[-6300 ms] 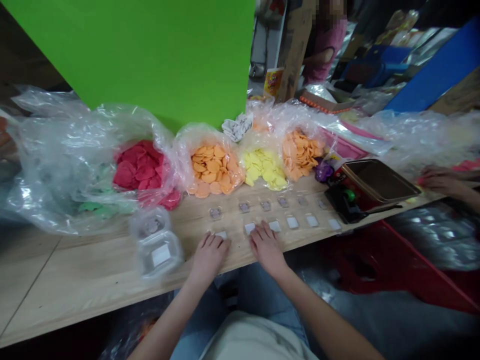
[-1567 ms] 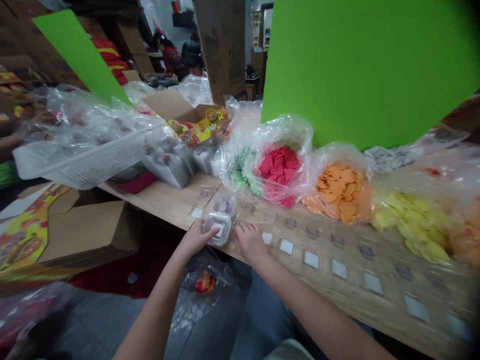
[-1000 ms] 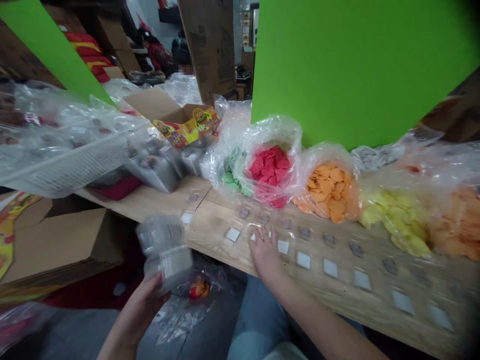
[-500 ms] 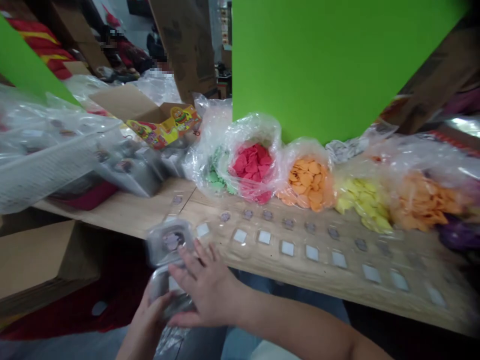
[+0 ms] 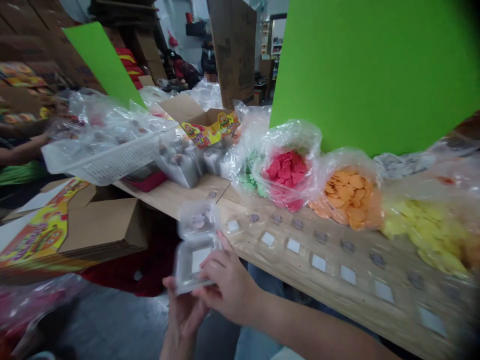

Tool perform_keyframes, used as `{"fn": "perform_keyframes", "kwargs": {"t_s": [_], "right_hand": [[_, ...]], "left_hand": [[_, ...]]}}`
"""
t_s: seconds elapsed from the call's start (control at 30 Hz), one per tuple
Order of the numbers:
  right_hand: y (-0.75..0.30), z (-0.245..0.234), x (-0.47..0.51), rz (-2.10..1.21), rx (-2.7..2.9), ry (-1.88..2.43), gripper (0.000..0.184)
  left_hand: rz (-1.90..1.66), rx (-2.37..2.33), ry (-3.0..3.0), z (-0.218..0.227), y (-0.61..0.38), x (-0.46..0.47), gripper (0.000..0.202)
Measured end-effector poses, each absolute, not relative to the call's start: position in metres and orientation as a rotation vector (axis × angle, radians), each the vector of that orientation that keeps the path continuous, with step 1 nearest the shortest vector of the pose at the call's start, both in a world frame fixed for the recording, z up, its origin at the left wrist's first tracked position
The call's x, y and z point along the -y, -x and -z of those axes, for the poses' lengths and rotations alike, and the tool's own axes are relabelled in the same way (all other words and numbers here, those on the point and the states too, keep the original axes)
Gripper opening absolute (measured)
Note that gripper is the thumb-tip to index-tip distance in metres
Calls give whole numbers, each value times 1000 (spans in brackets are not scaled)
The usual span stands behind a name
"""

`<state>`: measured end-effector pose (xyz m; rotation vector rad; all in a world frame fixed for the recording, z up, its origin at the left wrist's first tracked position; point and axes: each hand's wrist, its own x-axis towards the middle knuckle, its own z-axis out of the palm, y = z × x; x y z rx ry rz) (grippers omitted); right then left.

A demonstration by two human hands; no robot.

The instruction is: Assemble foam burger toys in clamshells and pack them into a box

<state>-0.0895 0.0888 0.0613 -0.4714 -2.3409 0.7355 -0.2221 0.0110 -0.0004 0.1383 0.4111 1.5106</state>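
A clear plastic clamshell box (image 5: 183,270) hangs in front of the table edge with its lid standing open. A round sticker shows on the lid, and a white square lies in the base. My left hand (image 5: 186,310) grips the base from below, thumb at its lower left corner. Bent over the base's right side, my right hand (image 5: 228,280) has its fingers at the white square (image 5: 201,259) and the rim. On the wooden table behind, several similar open boxes stand in a row, each with a white square (image 5: 267,239) inside.
Behind the row stand clear bags of red pieces (image 5: 287,172), orange discs (image 5: 348,192), yellow pieces (image 5: 431,230) and green pieces (image 5: 249,175). A white basket (image 5: 112,165) and a flattened printed carton (image 5: 97,225) are at left. Green panels (image 5: 367,75) rise behind. Another person's arm (image 5: 26,150) shows far left.
The view has swung left. The box has tilted so its inside faces me more. My right hand's spread fingers have bent in and closed on the base's right side.
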Motion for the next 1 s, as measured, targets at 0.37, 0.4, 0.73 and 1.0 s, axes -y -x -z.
{"fn": "perform_keyframes", "kwargs": {"t_s": [0.37,0.4,0.73,1.0], "right_hand": [[145,-48,-148,-1126,2001,568,8],[149,-51,-155,-1143,1920,605,11],[154,24,-212,-243,2246,1230,18],[177,24,-194,-108,2531,1277,17]], "left_hand": [[-1755,-677,-105,-6,270,-67,45],[-1785,-690,-111,-8,278,-71,47],[-1899,-842,-314,6,341,-70,63],[-1873,-540,-337,30,344,-52,61]]}}
